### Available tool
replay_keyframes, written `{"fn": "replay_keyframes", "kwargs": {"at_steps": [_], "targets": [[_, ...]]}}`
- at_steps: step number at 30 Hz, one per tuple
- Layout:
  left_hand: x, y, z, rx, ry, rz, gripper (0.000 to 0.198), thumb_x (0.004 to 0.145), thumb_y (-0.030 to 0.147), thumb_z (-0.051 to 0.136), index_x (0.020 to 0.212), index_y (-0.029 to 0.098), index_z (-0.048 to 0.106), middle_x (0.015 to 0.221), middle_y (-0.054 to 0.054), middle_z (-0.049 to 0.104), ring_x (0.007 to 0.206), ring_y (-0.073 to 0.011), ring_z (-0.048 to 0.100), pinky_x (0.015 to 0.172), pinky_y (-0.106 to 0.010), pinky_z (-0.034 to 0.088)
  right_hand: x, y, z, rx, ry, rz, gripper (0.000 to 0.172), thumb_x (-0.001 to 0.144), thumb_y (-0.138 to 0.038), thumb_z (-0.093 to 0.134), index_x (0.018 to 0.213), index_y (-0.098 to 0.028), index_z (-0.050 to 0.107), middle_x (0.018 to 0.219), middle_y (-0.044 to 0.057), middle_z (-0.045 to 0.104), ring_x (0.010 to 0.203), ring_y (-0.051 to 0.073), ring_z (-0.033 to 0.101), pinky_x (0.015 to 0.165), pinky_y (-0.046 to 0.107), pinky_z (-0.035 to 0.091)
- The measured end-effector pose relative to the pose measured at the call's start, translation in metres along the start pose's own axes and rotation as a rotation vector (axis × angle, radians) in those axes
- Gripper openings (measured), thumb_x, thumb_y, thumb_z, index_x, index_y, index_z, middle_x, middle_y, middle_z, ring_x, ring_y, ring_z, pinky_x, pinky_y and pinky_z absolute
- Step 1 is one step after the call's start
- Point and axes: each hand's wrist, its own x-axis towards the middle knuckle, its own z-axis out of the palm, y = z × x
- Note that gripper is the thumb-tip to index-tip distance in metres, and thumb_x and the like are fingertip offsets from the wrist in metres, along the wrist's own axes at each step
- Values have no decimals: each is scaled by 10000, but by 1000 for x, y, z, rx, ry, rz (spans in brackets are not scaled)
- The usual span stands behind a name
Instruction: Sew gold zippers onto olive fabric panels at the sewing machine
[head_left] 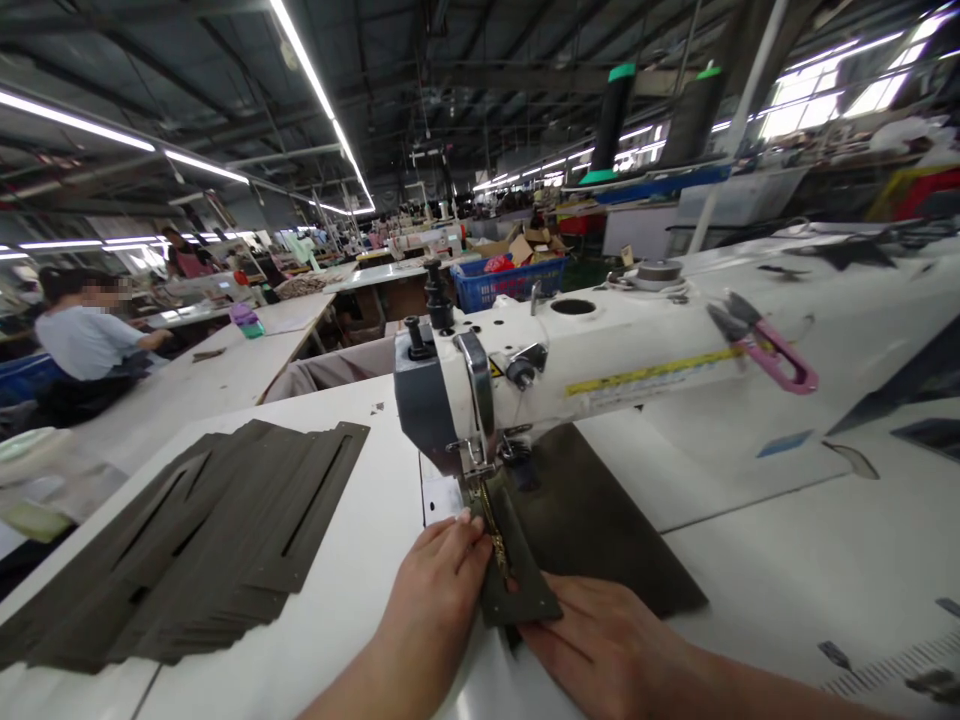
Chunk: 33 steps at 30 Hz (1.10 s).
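Our left grip (442, 590), fingers drawn together, touches the left side of one dark olive slotted strip with a gold zipper (529, 568); our right grip (611, 635) meets its near right corner. How tightly either closes, we cannot tell. It runs under one white sewing machine (637, 345). Past the white bench's (345, 570) far edge, one blue plastic crate (510, 292) holds brown cardboard (537, 243). Overlapping dark slotted panels (225, 540), too many for us to count, line the left edge.

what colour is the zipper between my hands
The zipper is gold, clearest in the head view.
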Motion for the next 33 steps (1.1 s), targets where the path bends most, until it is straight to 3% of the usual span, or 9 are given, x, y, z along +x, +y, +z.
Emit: {"fn": "replay_keyframes", "kwargs": {"at_steps": [12,18,22,26,30,33], "targets": [[9,-19,13,-136,-52,-145,216,893,150,359,949,128,566,859,-114,584,826,-216,594,690,-337,551,13,25,4,-25,-91,-1,337,892,-78,318,777,-62,634,719,93,617,653,179,533,610,284,485],[7,-23,15,-165,-123,-201,212,824,88,405,952,126,570,870,-106,562,825,-214,591,706,-332,540,14,25,3,-43,-27,20,329,916,-101,307,853,-81,629,754,69,633,705,172,558,685,271,481],[5,-17,9,-220,-165,-277,254,787,85,432,990,149,570,937,-101,566,877,-211,583,773,-348,526,13,26,4,-81,66,139,248,919,-186,378,907,-110,613,831,74,639,753,165,574,714,270,474],[3,-6,2,-305,-162,-390,360,706,49,433,1017,170,567,1052,-97,545,956,-216,557,848,-373,497,25,32,6,-190,-82,294,119,827,-227,539,868,-142,613,859,87,615,814,222,558,726,360,461],[3,1,-4,-286,-144,-421,433,637,36,425,1027,164,563,1040,-93,551,931,-219,554,835,-380,490,45,41,3,-69,-298,355,98,779,-117,517,808,-127,610,883,108,611,847,237,557,761,364,436],[4,3,-10,-161,-143,-454,408,584,34,445,948,163,576,974,-83,566,851,-218,562,753,-370,493,51,48,3,1,-292,385,154,772,-61,457,800,-118,597,857,108,623,800,222,572,723,326,433]]}}
